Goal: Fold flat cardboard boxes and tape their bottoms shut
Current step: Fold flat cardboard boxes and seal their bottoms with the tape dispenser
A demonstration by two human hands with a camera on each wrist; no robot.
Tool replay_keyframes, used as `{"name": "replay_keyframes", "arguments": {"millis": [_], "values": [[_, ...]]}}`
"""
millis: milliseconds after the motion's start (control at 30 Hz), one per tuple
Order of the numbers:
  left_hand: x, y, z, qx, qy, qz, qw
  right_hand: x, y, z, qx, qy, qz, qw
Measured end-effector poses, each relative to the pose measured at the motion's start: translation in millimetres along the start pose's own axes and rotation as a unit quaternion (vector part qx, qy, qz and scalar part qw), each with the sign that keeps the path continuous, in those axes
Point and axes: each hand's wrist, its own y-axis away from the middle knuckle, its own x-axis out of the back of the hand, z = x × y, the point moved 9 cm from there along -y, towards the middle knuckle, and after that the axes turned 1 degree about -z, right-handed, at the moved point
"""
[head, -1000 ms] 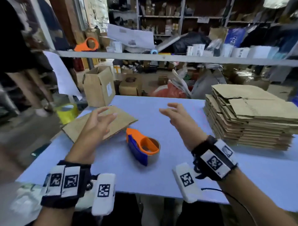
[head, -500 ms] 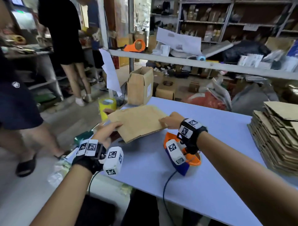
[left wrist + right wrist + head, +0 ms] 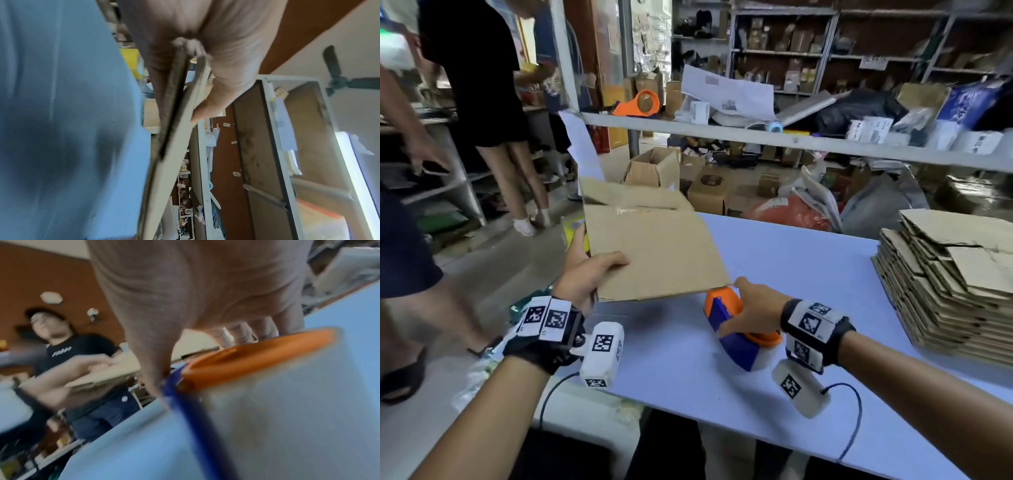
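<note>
A flattened cardboard box (image 3: 654, 250) hangs tilted above the left end of the light blue table (image 3: 808, 274), its far flaps raised. My left hand (image 3: 599, 270) grips its near left corner, thumb on top and fingers underneath. In the left wrist view the thumb (image 3: 216, 97) pinches the box edge (image 3: 174, 129). An orange and blue tape dispenser (image 3: 736, 339) sits on the table just right of the box. My right hand (image 3: 743, 308) curls over it. In the right wrist view the fingers reach across the orange rim (image 3: 257, 356) while the thumb lies beside the blue part (image 3: 185, 402).
A tall stack of flat boxes (image 3: 945, 274) fills the table's right end. A grey shelf rail (image 3: 791, 140) crosses behind the table, with another orange dispenser (image 3: 643, 102) on it. Open boxes (image 3: 654, 168) stand on the floor beyond. Two people (image 3: 482, 102) stand at the left.
My left hand has raised the flat box off the table and tilted it up. My right hand left the box's right edge and came down onto the tape dispenser.
</note>
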Motion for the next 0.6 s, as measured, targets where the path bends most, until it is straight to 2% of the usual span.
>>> {"name": "replay_keyframes", "arguments": {"millis": [100, 200, 267, 367, 433, 500, 533, 600], "values": [[-17.6, 5.0, 40.7, -0.085, -0.066, -0.026, 0.994, 5.3, 12.7, 15.0, 0.000, 0.019, 0.028, 0.999], [-55.6, 14.5, 79.1, -0.167, -0.143, -0.115, 0.969, 21.9, 30.2, 48.5, -0.019, 0.033, 0.058, 0.998], [-85.4, 24.0, 97.4, -0.207, -0.205, -0.183, 0.939, 33.6, 42.3, 82.1, -0.048, 0.036, 0.079, 0.995], [-132.1, 43.5, 113.5, -0.263, -0.316, -0.282, 0.867, 45.8, 61.9, 136.0, -0.095, 0.040, 0.104, 0.989], [-159.9, 54.3, 117.3, -0.283, -0.371, -0.333, 0.820, 47.7, 73.9, 168.6, -0.118, 0.042, 0.112, 0.986], [-182.6, 58.5, 114.9, -0.282, -0.408, -0.370, 0.786, 46.1, 85.0, 195.2, -0.136, 0.023, 0.117, 0.984], [-191.3, 58.7, 112.4, -0.274, -0.416, -0.382, 0.778, 45.7, 90.3, 205.1, -0.141, 0.006, 0.122, 0.982], [-201.8, 54.8, 108.4, -0.258, -0.413, -0.391, 0.781, 46.2, 98.1, 219.4, -0.143, -0.015, 0.135, 0.980]]}}
